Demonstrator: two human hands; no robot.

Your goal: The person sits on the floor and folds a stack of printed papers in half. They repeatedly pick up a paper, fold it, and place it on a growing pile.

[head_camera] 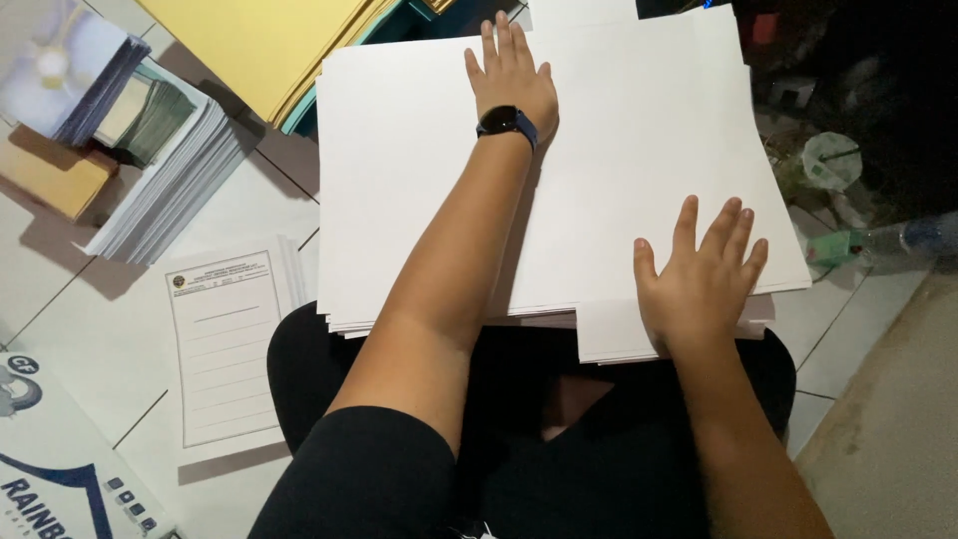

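While both hands lie flat with fingers spread, left hand (514,85) far up the white paper stack (619,150) (dark wristwatch (507,123)), right hand (699,279) at its near edge, printed form (225,344) on the tiled floor (100,319).

The stack of paper (619,160) under both hands is plain white, unmarked. The left hand (514,80) wears a watch (507,122) with a black face on a dark blue band. At 11 o'clock lie yellow sheets (259,40) over a teal edge (299,115). At 9 o'clock a white form (225,344) carries black ruled lines inside a black frame. The floor (90,319) is white tile with dark grout lines. A tan envelope (50,175) sits at 10 o'clock. The trousers (519,439) are black.
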